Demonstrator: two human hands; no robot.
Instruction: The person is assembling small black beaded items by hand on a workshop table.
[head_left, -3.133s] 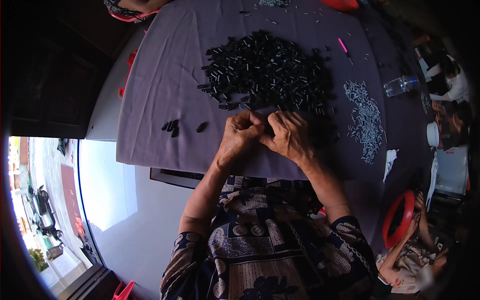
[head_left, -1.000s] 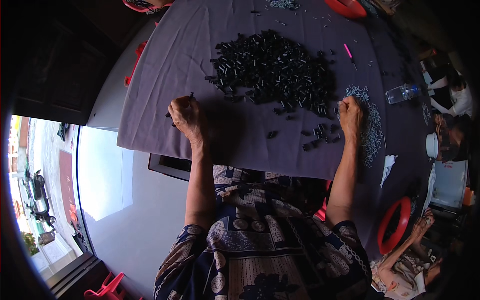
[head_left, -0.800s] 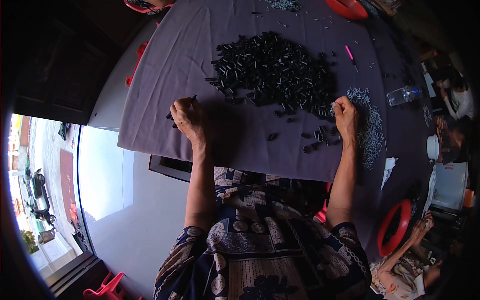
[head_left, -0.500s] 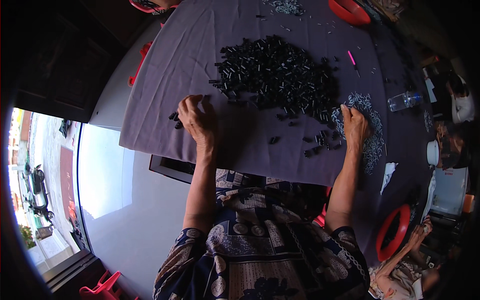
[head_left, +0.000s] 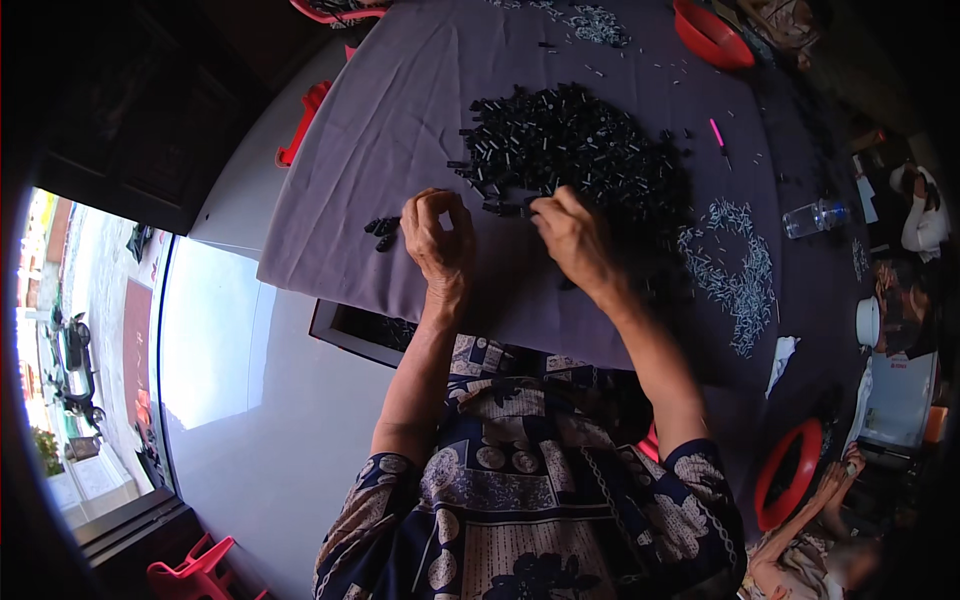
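Cloth: grey-purple fabric covers the table in front of you.
Black pile: a heap of small black tube pieces lies on the cloth, just beyond your two hands.
Left hand: your left hand rests on the cloth at the near left edge of the pile, fingers curled with the tips pinched together; whether a piece sits between them I cannot tell.
Right hand: your right hand is beside the left one, fingertips closed at the pile's near edge, touching the black pieces there; a held piece is too small to see.
Small group: a few black pieces lie apart, just left of your left hand.
Pale pieces: a spread of light small parts lies to the right of the pile.
Other things: a clear plastic bottle on its side and a pink pen are further right; a red bowl stands at the far edge.
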